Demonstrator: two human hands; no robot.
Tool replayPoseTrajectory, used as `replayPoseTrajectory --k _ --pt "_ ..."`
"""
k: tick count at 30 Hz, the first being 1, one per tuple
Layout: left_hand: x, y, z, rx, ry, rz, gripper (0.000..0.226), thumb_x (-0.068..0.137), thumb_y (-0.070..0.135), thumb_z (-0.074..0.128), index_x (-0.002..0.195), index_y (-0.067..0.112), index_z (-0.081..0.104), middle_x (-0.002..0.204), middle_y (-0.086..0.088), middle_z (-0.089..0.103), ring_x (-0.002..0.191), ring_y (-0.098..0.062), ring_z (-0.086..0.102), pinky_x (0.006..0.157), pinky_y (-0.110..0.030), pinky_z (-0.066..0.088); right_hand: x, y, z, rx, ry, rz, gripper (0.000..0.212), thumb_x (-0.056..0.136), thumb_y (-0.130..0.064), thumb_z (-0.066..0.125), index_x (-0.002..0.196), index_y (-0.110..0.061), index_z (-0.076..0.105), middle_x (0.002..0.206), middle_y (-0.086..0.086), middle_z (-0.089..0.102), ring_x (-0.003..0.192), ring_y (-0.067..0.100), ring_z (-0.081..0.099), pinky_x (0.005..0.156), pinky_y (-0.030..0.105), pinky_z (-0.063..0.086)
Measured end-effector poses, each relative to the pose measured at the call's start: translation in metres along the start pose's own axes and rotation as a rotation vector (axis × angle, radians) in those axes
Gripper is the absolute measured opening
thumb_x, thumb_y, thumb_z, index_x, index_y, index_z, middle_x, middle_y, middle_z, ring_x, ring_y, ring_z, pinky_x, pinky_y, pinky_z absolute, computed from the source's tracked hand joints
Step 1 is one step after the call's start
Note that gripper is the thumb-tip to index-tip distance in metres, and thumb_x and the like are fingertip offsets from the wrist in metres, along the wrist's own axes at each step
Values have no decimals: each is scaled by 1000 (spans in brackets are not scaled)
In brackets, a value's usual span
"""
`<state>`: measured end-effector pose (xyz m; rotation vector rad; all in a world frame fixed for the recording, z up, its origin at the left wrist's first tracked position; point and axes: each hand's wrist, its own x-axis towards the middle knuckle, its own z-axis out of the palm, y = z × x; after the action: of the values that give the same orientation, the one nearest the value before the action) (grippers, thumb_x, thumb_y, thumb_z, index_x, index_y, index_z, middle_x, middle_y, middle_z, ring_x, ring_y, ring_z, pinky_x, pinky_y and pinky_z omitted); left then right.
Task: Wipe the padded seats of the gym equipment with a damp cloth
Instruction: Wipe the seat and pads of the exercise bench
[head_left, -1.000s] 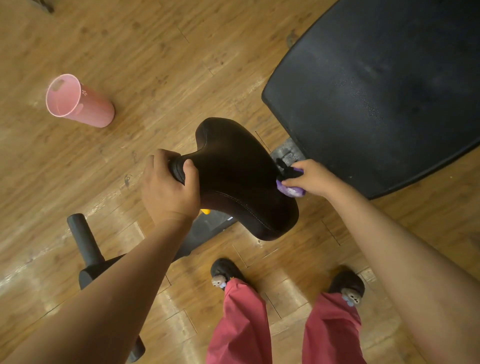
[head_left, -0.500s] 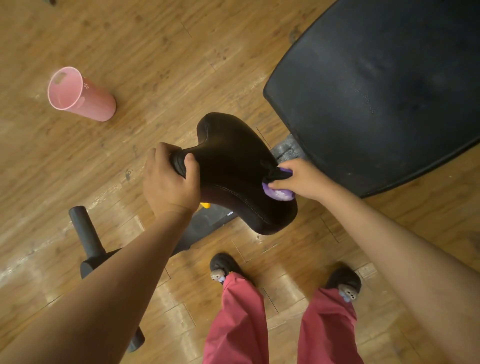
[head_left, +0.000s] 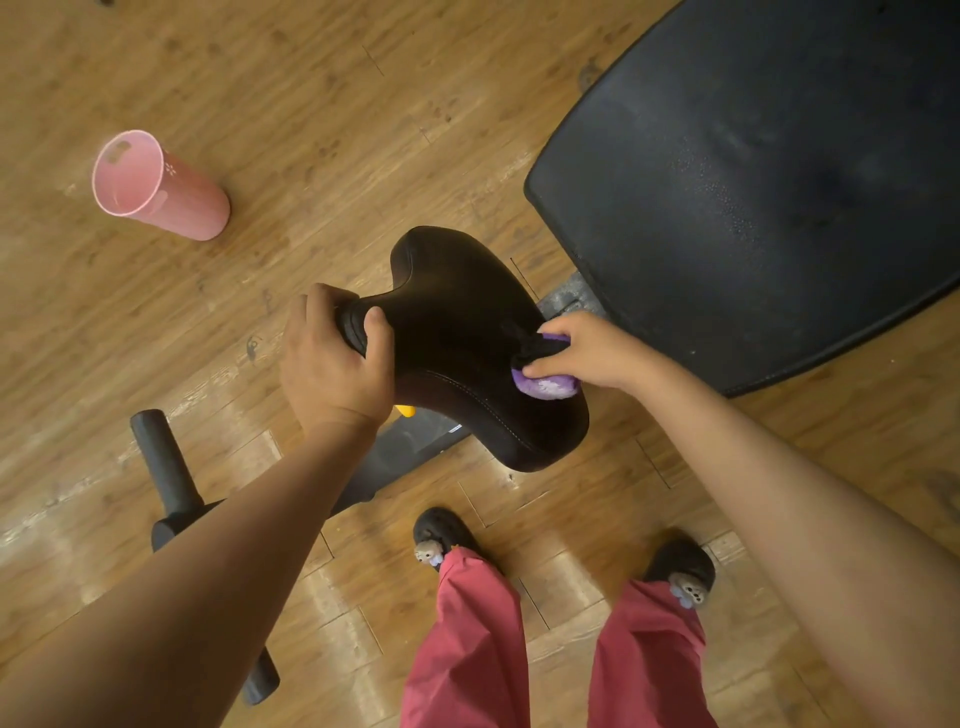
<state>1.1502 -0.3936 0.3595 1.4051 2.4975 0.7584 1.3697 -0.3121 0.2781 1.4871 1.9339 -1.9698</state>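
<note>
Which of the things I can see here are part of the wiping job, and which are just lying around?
In use: black saddle seat, gripped by left hand; purple cloth, pressed to it by right hand; large black pad beside it.
Lying about: pink cup on the wooden floor; black bar at lower left.

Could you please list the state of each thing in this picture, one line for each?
Saddle: held at its narrow nose, wiped at its wide end.
Left hand: grips the saddle's nose.
Right hand: holds the purple cloth and presses it on the saddle.
Purple cloth: bunched up, touching the saddle.
Large black pad: untouched, with fine droplets on its surface.
Pink cup: on the floor, no lid, apart from the equipment.
</note>
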Motion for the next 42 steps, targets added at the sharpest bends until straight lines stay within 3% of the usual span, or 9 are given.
replayPoseTrajectory --k 4,11,17,22,28,30,32,37,42 --pt "0 -1 1 13 4 -6 36 82 44 40 95 14 53 93 -5 58 85 -23 53 71 -44 46 9 22 -12 -106 74 69 17 84 -23 71 90 -8 66 86 5 68 82 17 64 68 25 47" --pt "0 -4 2 26 12 20 36 83 44 40 96 13 53 93 -5 57 85 -23 52 70 -43 46 -10 82 6 -56 133 248 19 86 -18 69 103 -9 67 101 4 67 96 20 63 78 28 46" --pt "-1 -5 2 4 11 39 33 84 42 40 96 13 53 93 -4 57 84 -21 51 69 -40 44 -37 89 25 130 153 292 45 83 -24 72 123 -8 60 118 7 64 110 21 60 87 30 48" --pt "-2 -5 -1 -33 -10 46 31 86 37 38 97 12 53 95 -4 57 86 -20 51 69 -33 39 -62 58 43 206 248 229 18 83 -15 71 90 1 66 84 8 70 82 19 67 73 32 54" --pt "-3 -3 -9 -6 -48 87 27 91 31 42 100 9 54 96 -4 53 85 -12 41 67 -19 21 -64 -5 72 261 388 166 31 80 -22 75 85 5 62 80 14 67 78 22 66 70 36 55" --pt "-4 -3 -10 -34 -71 77 25 92 31 42 100 11 53 97 -3 53 88 -19 48 70 -24 26 -56 -29 82 280 424 151 28 80 -19 75 68 -2 56 67 7 60 67 15 62 51 22 47" --pt "-3 -4 -10 -77 -88 66 29 90 36 39 100 12 52 99 -4 54 91 -24 52 73 -33 36 -51 -44 91 297 482 156 23 81 -19 74 80 0 60 80 6 61 82 15 65 47 14 43" --pt "0 -8 -8 -95 -129 55 34 89 43 35 99 15 51 102 -4 53 96 -25 52 79 -43 44 -53 -67 111 350 612 119 33 81 -32 74 102 -8 65 107 5 66 106 20 61 82 30 52" --pt "1 -3 -15 -202 -206 15 40 87 41 36 100 8 52 102 -11 53 96 -28 51 83 -45 42 -70 -112 121 506 567 13 19 86 -24 70 100 -12 67 97 0 69 93 11 64 77 26 52"
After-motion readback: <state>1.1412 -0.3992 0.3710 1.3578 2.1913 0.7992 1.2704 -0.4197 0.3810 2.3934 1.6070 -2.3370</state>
